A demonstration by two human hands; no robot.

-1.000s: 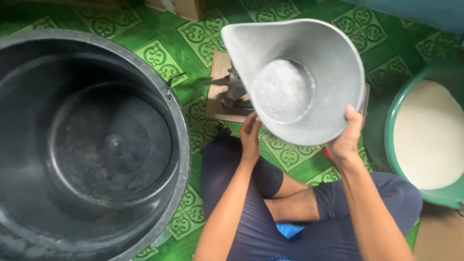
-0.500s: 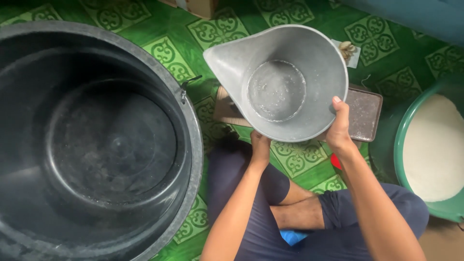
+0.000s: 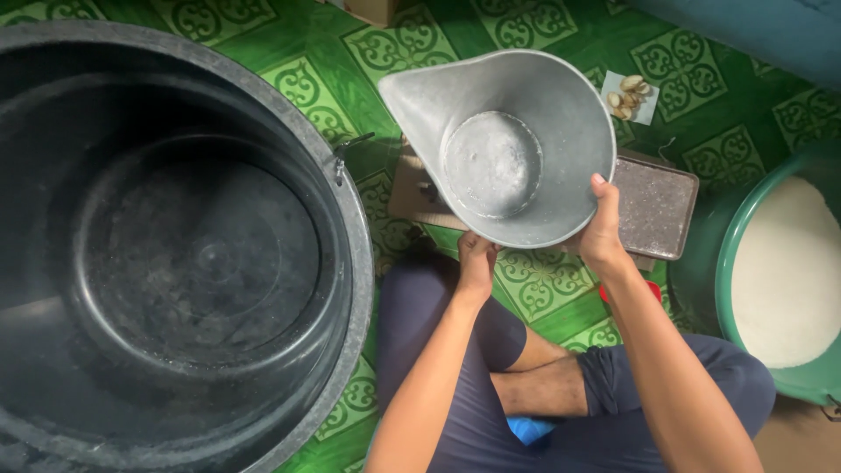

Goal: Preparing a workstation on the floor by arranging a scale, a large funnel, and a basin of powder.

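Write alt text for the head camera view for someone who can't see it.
A seated person holds an empty grey metal scoop pan in both hands, left hand under its near rim, right hand gripping its right edge. A large empty black tub sits to their left and a green basin of white grains to their right, on a green patterned floor.

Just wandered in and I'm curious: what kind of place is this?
Probably a home floor used for food work, not a workshop. The person sits cross-legged on green patterned flooring, beside a large black tub and a green basin of white grains, likely rice.
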